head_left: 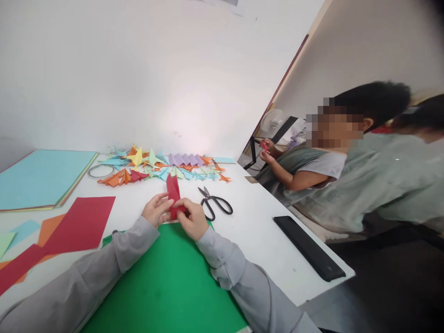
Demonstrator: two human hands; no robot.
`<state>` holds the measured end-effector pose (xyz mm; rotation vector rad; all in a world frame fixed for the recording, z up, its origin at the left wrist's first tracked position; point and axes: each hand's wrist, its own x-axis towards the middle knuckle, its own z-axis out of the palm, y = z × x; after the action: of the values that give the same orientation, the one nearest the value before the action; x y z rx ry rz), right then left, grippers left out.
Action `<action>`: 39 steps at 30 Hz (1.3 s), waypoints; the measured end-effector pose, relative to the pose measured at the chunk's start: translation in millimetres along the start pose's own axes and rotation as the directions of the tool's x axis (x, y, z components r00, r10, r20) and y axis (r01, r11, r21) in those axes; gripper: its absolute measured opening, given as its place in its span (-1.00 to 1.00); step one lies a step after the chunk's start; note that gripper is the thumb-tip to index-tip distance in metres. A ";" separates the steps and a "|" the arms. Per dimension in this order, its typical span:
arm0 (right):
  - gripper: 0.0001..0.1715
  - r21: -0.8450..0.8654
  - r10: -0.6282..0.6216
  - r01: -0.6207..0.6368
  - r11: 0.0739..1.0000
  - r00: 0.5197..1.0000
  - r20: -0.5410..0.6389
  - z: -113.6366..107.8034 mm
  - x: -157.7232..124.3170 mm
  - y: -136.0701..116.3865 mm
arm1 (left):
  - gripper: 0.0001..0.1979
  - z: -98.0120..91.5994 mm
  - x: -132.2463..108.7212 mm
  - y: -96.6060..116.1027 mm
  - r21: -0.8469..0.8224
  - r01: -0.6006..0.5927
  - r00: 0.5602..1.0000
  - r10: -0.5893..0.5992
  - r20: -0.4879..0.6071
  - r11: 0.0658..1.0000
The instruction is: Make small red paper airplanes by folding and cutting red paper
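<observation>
The left grip (155,211) and the right grip (193,219) are both clamping one folded red paper (173,188), fingers pinching its lower part from either side. The paper is standing roughly upright by the far edge of a green sheet (156,277); whether it is touching the sheet, I am unable to tell. A folding or creasing step is apparently being carried out; in my judgement, the next move is calling for matched edges and firm thumb pressure along the crease. Scissors (209,196) are lying just beside the right grip, blades slightly parted. Folded coloured pieces (187,160) are lining the bench (253,240) beyond, near the wall.
</observation>
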<state>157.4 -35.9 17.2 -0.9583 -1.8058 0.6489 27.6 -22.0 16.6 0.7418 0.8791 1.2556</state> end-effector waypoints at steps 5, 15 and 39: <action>-0.83 -0.091 -0.260 0.289 0.953 0.934 0.243 2.1 -13.8 -15.8 | -0.51 4.4 -2.2 1.2 0.045 -0.020 0.998 0.023 -0.066 0.999; -0.74 0.085 0.053 -0.057 0.995 0.998 0.045 -0.5 -7.8 -8.4 | -0.46 -2.3 0.5 -3.4 0.035 -0.063 0.998 0.063 -0.008 0.997; -0.69 0.570 0.436 -0.354 0.741 0.900 -0.008 -8.2 4.2 7.8 | -0.75 -2.1 -2.4 9.1 0.020 0.124 0.992 -0.124 -0.012 0.992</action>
<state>166.5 -27.9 16.6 -0.9502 -1.1668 1.2660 21.2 -22.8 23.8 0.6867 0.9338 1.1426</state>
